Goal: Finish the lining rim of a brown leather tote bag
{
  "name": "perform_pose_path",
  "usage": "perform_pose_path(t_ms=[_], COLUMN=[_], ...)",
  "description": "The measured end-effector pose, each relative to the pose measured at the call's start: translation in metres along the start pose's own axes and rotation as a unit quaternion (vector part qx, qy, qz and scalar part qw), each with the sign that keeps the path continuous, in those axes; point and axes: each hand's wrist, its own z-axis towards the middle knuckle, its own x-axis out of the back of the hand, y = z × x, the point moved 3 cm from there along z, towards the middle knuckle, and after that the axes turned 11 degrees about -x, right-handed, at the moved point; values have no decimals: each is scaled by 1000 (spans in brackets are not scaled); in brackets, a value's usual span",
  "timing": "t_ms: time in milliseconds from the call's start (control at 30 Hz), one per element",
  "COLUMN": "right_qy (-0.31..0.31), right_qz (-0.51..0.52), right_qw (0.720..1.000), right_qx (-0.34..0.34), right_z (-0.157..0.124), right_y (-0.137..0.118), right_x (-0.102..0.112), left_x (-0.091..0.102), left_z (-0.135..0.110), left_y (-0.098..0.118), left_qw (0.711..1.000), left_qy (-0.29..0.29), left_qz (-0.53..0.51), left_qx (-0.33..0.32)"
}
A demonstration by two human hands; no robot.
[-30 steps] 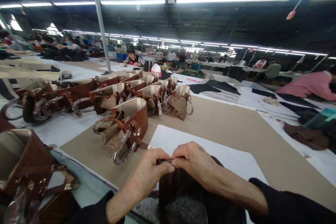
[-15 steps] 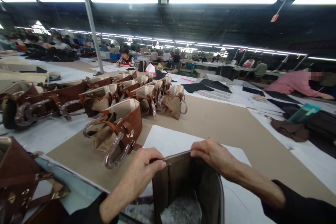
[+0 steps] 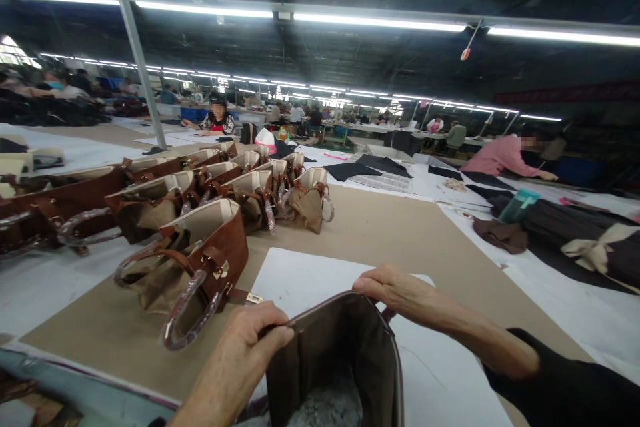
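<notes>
A dark brown handbag (image 3: 325, 340) stands open in front of me, its lined inside facing me with something pale and crumpled at the bottom. My left hand (image 3: 253, 337) pinches its rim at the left corner, thumb on the inner side. At the far right corner of the same rim, my right hand (image 3: 385, 283) is closed on the edge. Just beyond my left hand sits a finished-looking brown handbag (image 3: 225, 240) with plastic-wrapped handles and gold-coloured fittings. The lower part of the bag I hold lies outside the picture.
Several similar brown bags (image 3: 150, 203) stand in rows at the left. Under the held bag lies a white sheet (image 3: 295, 273) on brown paper (image 3: 380, 220). Dark cut pieces (image 3: 385, 165) and a brown cloth (image 3: 500, 235) lie farther off. A person in pink (image 3: 495, 157) leans over the table at right.
My view has turned to the right, so the scene has slid left in the picture. Both hands keep their hold on the bag's rim, and its mouth looks somewhat more tilted.
</notes>
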Motion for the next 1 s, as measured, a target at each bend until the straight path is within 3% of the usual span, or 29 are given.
perform_pose_path(t_ms=[100, 200, 467, 667, 800, 867, 933, 1000], right_qy=[71, 148, 172, 132, -3, -34, -35, -13], right_qz=[-123, -232, -243, -155, -78, -32, 30, 118], right_qw=[990, 961, 954, 979, 997, 999, 998, 993], right_qx=[-16, 16, 25, 6, -12, -28, -39, -27], right_z=[-2, -2, 4, -2, 7, 12, 17, 21], right_y=[1, 0, 0, 7, 12, 18, 28, 41], right_x=[-4, -10, -12, -13, -19, -17, -8, 9], left_x=[-1, -2, -2, -3, -9, -10, -4, 9], left_z=[-1, -3, -4, -12, -16, -19, -26, -35], left_y=[0, 0, 8, 10, 2, 4, 11, 20], left_qw=[1000, 1000, 1000, 999, 999, 998, 991, 970], left_qy=[-3, -7, 9, 49, 40, 53, 108, 205], left_qz=[12, 24, 10, -9, -13, -35, -57, -67], left_qx=[0, -3, -3, 21, 18, 2, -47, -112])
